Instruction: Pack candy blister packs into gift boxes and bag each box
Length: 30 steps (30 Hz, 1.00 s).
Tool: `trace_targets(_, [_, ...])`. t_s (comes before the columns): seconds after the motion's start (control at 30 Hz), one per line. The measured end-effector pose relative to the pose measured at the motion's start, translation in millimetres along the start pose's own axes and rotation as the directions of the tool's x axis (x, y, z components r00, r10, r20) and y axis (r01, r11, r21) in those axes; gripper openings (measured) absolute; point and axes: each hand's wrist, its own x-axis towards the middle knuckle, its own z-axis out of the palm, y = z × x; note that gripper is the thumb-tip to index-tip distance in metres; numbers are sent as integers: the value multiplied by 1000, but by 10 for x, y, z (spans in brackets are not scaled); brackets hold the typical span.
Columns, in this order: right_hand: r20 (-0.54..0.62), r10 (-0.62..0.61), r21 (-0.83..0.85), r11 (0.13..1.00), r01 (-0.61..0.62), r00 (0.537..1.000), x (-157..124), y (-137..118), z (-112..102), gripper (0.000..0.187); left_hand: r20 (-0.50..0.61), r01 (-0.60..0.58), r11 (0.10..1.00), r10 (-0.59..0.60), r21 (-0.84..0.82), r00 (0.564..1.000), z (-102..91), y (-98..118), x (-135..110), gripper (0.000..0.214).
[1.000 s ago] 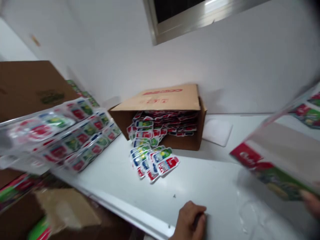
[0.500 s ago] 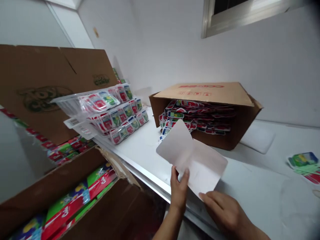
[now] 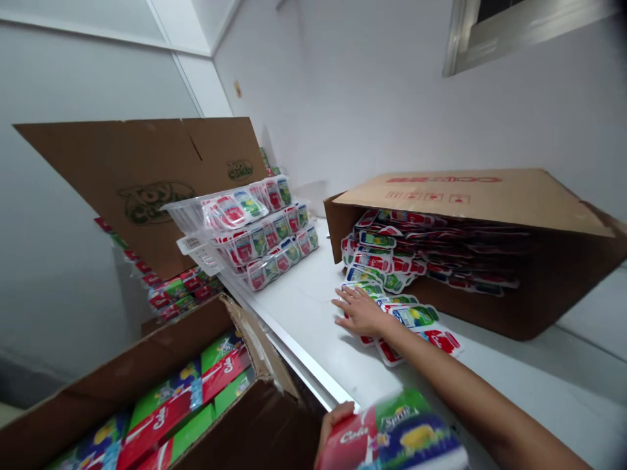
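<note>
My right hand [image 3: 360, 312] lies flat with fingers spread on a loose pile of small red, green and blue packets [image 3: 416, 316] on the white table [image 3: 313, 339]. The packets spill from a cardboard box [image 3: 465, 196] lying on its side. At the bottom edge, my left hand [image 3: 336, 418] grips a printed card [image 3: 396, 434] with Cola and Sprite lettering, held close to the camera and blurred.
Clear plastic trays [image 3: 255, 228] filled with the same packets are stacked at the table's left end. An open carton [image 3: 161, 405] of colourful printed cards stands below the table edge at the lower left, its large flap [image 3: 137, 176] raised behind. A wall runs behind the table.
Half a second ago both hands held a white sheet over the table edge. Now my right hand has reached forward onto the packets, and my left holds the card printed side up. The view swung left.
</note>
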Motion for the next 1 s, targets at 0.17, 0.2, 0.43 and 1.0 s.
trace_targets(0.17, [66,-5,10,1000,4,998,-36,154,235,33,-64,9,1000,-9,4,998,22,210,297,44])
trace_targets(0.2, [79,4,9,1000,-5,997,-173,231,220,36,-92,1,1000,-1,8,996,37,275,349,43])
trace_targets(0.43, [241,140,13,989,-148,960,-1194,598,-234,49,-134,-97,994,103,51,986,353,558,737,23])
trace_targets(1.0, [241,613,-155,790,-593,753,-3237,796,-1235,72,-177,-639,471,865,608,470,524,533,328,46])
